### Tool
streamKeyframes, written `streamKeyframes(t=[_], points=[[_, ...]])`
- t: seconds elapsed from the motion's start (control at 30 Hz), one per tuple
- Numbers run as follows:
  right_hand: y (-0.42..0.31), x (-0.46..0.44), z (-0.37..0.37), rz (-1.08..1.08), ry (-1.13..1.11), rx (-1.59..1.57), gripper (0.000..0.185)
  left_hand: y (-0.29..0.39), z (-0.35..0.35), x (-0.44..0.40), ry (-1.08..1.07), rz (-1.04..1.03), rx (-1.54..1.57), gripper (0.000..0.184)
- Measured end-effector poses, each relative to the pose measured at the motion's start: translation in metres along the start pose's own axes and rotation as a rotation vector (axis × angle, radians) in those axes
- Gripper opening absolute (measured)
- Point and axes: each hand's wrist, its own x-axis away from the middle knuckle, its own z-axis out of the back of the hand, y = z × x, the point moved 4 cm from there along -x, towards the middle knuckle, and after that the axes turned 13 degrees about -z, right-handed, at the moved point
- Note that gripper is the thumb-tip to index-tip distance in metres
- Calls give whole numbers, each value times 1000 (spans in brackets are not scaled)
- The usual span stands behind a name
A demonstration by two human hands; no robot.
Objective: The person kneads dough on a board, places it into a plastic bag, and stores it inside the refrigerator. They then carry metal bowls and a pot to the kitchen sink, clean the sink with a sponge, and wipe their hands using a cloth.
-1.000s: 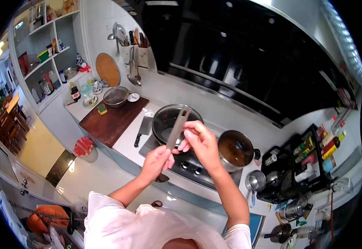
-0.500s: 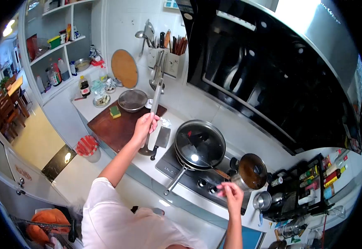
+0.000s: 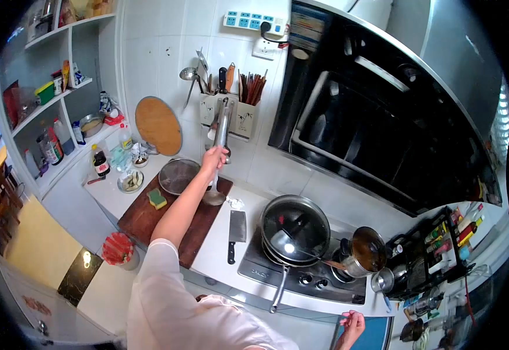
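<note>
My left hand (image 3: 213, 158) is stretched out toward the wall, closed around the handle of a metal ladle (image 3: 213, 196). The ladle's bowl hangs down over the dark cutting board (image 3: 199, 236), and its handle points up in front of the white utensil holder (image 3: 244, 121). Low at the right, my right hand (image 3: 352, 328) has its fingers curled in, with nothing visible in them; it is apart from the counter's front edge. A cleaver (image 3: 238, 228) lies on the counter beside the board. On the stove, a wok with a glass lid (image 3: 295, 230) stands to the right of the cleaver.
A pot of brown liquid (image 3: 368, 251) stands on the right burner. A strainer (image 3: 178, 176) and a sponge (image 3: 157, 199) rest on the board. The wok's handle (image 3: 279, 289) juts past the counter edge. Overhead hangs a black range hood (image 3: 382, 116). A bin (image 3: 119, 251) stands on the floor.
My left hand has moved up toward the utensil holder with the ladle. My right hand has dropped away from the pot, down and to the right. The view has shifted.
</note>
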Motion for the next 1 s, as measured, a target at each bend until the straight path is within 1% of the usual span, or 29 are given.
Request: streamKeyframes(t=[0.1,0.13,0.23,0.37,0.53,0.6,0.73,0.83,0.93,1.0], points=[[14,10,-52,-31,-13,-114,20,-11,8,-31,-59,4,47,30],[4,20,-80,-42,5,-52,18,-11,8,-43,-87,-7,66,30],[-5,36,-143,-9,-27,-26,18,-25,13,-69,-89,65,108,28],[-8,51,-183,-2,-8,4,19,-40,20,-85,-120,115,169,26],[-11,59,-201,15,20,21,18,-53,23,-93,-159,127,164,26],[-12,63,-205,14,54,26,18,-61,24,-97,-181,139,186,28],[-9,69,-213,5,50,-11,18,-83,22,-106,-208,155,233,34],[2,69,-209,6,47,-19,18,-96,19,-109,-193,147,241,35],[9,69,-205,18,66,-18,19,-102,11,-106,-145,135,266,33],[11,72,-203,4,95,-15,19,-128,15,-114,-78,-65,58,28]])
